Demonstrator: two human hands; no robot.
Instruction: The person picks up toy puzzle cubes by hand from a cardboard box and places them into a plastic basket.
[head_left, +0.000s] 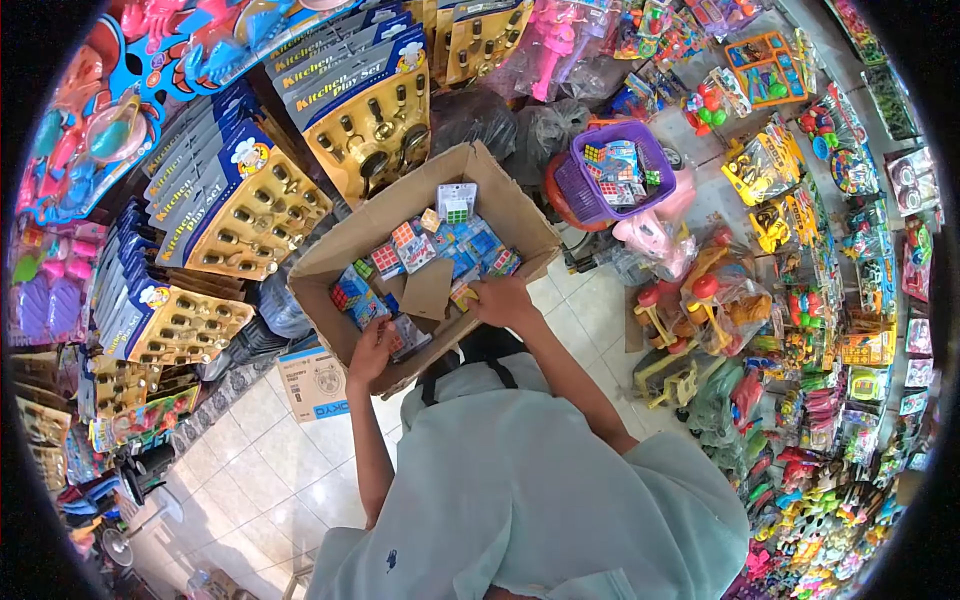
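A cardboard box [333, 262] stands open in front of me, tilted, with several puzzle cubes in blister packs inside. One boxed cube [411, 246] with red and white faces lies near the middle, and a carded cube [457, 205] leans at the far wall. A loose cardboard flap [427, 289] lies over part of the packs. My left hand [371, 349] is closed over the box's near left rim, fingers inside. My right hand [503, 301] reaches over the near right rim; its fingers are closed at a small yellowish pack [462, 297], partly hidden by the hand.
A purple basket [622, 170] with more cubes stands beyond the box at right. Carded kitchen play sets [365, 125] hang at left. Bagged toys [722, 300] crowd the right side. A flat printed carton [313, 384] lies on the tiled floor [245, 450].
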